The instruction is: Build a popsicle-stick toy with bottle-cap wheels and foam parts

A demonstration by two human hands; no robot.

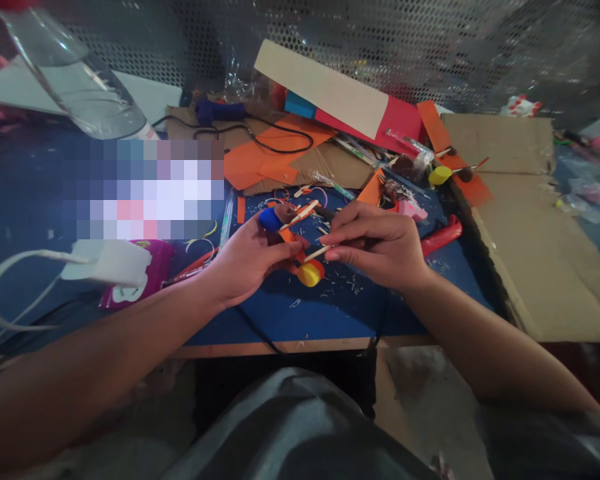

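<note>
My left hand [247, 260] is closed around a small assembly with an orange strip [294, 240] in it. A blue bottle cap [271, 219] is at its far side and a yellow cap [311, 273] at its near side. A pale wooden stick [306, 212] slants up from it by the blue cap. Between thumb and fingertips, my right hand [380, 243] pinches a thin wooden stick [317, 253], whose tip is close to the yellow cap. Whether that tip touches the cap, I cannot tell. My left fingers hide part of the assembly.
White shavings and scraps litter the blue tabletop [280, 320]. A red-handled tool [443, 237] lies beside my right hand. Behind are orange paper [253, 160], a blue glue gun [220, 110] and cardboard [535, 233]. A water bottle [87, 87] and white charger [107, 262] stand left.
</note>
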